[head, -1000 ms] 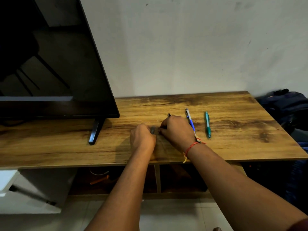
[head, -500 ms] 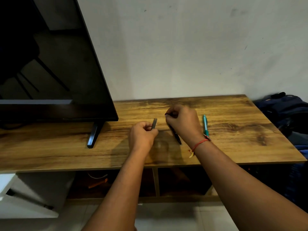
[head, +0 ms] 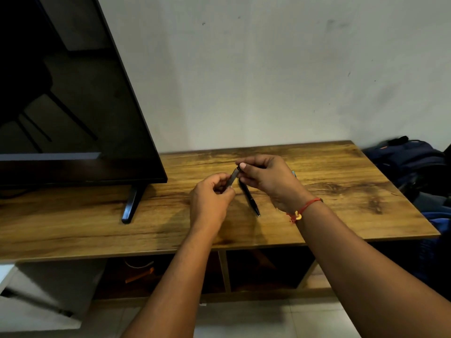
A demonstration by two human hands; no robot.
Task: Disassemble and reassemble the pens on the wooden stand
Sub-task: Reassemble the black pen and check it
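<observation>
Pale, scuffed wall backs a wooden stand [head: 341, 215], seen from above by the head camera. At the far left a dark television [head: 73, 106] stands on it, its black foot [head: 131, 203] planted on the wood. Below the top, an open shelf holds an orange object [head: 140, 275] too dim to identify.

Near the middle, the left hand [head: 211, 198] is raised above the surface, fingers curled, pinching the lower end of a short grey pen piece [head: 233, 178] that tilts up to the right. Its upper end meets the thumb of the right hand [head: 268, 179], whose fingers are curled round the top of a black pen [head: 250, 200]. The pen slants down and right, tip toward the wood; whether the tip touches the stand cannot be told.

Just behind the right hand a sliver of a teal pen [head: 294, 173] shows on the stand. A red thread bracelet [head: 305, 207] circles the right wrist. Past the stand's right edge lies a dark blue bag [head: 410, 159].
</observation>
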